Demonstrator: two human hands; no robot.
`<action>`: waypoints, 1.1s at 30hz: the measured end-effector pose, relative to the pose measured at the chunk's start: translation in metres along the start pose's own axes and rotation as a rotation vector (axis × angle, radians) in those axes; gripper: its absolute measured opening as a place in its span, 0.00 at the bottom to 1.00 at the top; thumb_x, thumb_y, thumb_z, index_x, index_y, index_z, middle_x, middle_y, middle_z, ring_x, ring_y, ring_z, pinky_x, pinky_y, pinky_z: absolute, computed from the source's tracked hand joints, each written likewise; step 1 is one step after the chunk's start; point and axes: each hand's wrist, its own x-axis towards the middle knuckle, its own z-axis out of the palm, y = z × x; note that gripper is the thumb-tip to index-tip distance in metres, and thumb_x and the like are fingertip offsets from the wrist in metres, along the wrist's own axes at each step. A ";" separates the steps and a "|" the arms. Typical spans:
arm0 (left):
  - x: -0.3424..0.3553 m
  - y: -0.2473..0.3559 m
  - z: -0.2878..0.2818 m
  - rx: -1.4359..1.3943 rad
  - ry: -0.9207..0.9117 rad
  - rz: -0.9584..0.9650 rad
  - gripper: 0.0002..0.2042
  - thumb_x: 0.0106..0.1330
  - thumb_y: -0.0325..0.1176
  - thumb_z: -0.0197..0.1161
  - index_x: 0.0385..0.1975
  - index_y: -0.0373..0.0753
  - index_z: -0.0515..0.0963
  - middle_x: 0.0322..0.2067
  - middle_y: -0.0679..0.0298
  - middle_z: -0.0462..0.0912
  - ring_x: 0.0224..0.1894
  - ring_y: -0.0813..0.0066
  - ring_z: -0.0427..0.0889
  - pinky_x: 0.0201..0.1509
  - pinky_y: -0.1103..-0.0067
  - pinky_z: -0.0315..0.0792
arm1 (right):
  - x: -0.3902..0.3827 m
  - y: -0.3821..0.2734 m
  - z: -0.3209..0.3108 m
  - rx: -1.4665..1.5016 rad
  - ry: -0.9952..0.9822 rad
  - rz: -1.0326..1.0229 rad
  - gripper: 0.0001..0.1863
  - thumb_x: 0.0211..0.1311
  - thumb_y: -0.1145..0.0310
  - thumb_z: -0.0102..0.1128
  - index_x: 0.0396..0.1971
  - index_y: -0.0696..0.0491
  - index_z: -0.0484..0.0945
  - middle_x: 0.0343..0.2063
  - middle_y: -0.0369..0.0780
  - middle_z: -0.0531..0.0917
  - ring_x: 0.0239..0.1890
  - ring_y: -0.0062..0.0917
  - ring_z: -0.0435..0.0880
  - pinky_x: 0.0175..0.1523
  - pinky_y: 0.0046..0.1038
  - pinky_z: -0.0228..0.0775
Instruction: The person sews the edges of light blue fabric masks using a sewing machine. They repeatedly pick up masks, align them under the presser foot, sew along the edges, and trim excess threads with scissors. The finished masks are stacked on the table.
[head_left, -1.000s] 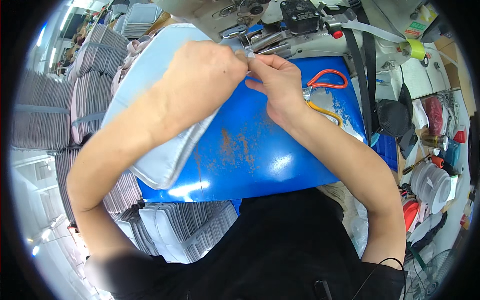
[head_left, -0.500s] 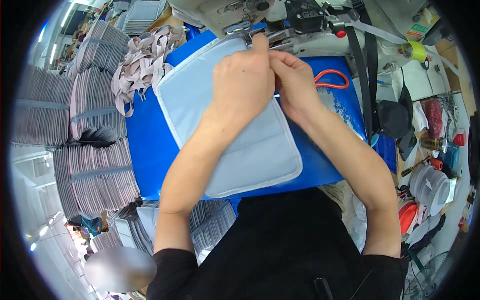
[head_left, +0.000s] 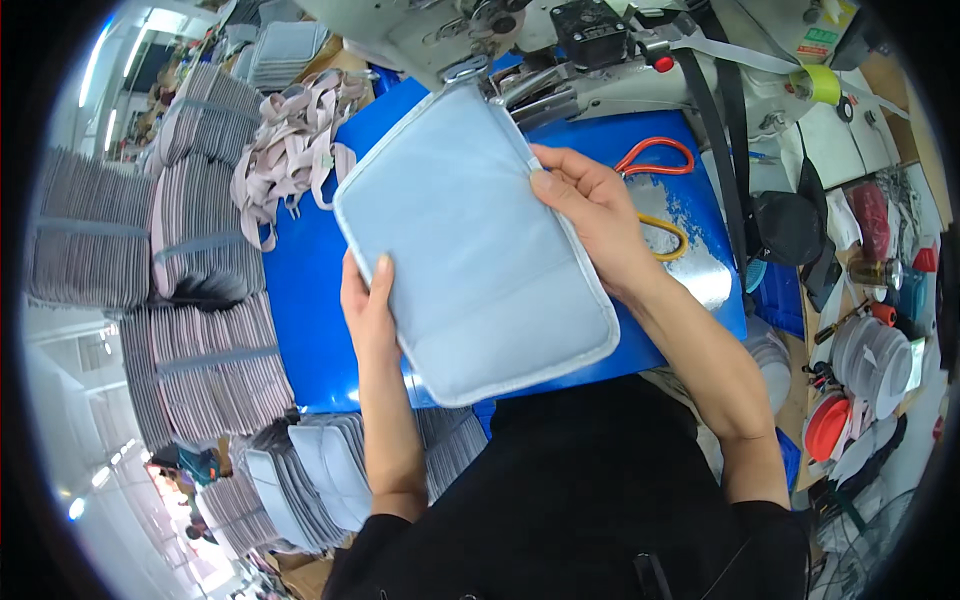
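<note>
A light blue-grey padded fabric panel (head_left: 480, 250) with rounded corners and a pale bound edge lies tilted over the blue work surface (head_left: 310, 340). At its left edge my left hand (head_left: 370, 310) grips it, thumb on top and fingers beneath. My right hand (head_left: 590, 205) pinches the upper right edge between thumb and curled fingers. The panel's top corner reaches the metal foot area of a sewing machine (head_left: 470, 75); whether the foot presses on it I cannot tell. Right of my right hand lie scissors with a red handle loop (head_left: 657, 155) and a yellow one (head_left: 668, 238).
Pale fabric straps (head_left: 300, 130) heap at the back left. Tied stacks of similar panels (head_left: 205, 230) stand along the left, with more panels (head_left: 330, 465) below the table edge. Black straps (head_left: 715, 150) hang at the right, near a cluttered shelf with clear plastic lids (head_left: 870, 360).
My left hand has moved from the machine down to the panel's left edge. My right hand has come down along the right edge. The yellow scissor loop is now uncovered.
</note>
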 end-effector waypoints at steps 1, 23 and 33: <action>-0.002 0.005 0.004 0.057 0.029 0.060 0.25 0.75 0.34 0.64 0.69 0.32 0.69 0.60 0.58 0.80 0.61 0.72 0.77 0.68 0.74 0.69 | -0.002 -0.002 0.001 0.087 0.002 0.027 0.20 0.76 0.65 0.60 0.60 0.61 0.77 0.44 0.39 0.88 0.42 0.19 0.87 0.48 0.23 0.80; 0.079 0.014 0.004 -0.019 -0.063 0.279 0.20 0.71 0.26 0.67 0.63 0.33 0.78 0.53 0.63 0.86 0.53 0.78 0.82 0.60 0.78 0.74 | 0.050 -0.067 -0.081 -0.447 0.357 -0.667 0.14 0.79 0.59 0.59 0.34 0.51 0.76 0.23 0.28 0.73 0.23 0.09 0.66 0.26 0.17 0.56; 0.024 0.035 -0.004 -0.165 -0.040 0.097 0.28 0.71 0.29 0.68 0.69 0.33 0.70 0.58 0.58 0.82 0.58 0.74 0.81 0.62 0.75 0.75 | -0.013 -0.006 -0.008 -0.460 0.126 -0.226 0.14 0.75 0.65 0.65 0.51 0.57 0.80 0.24 0.26 0.76 0.27 0.07 0.70 0.34 0.16 0.62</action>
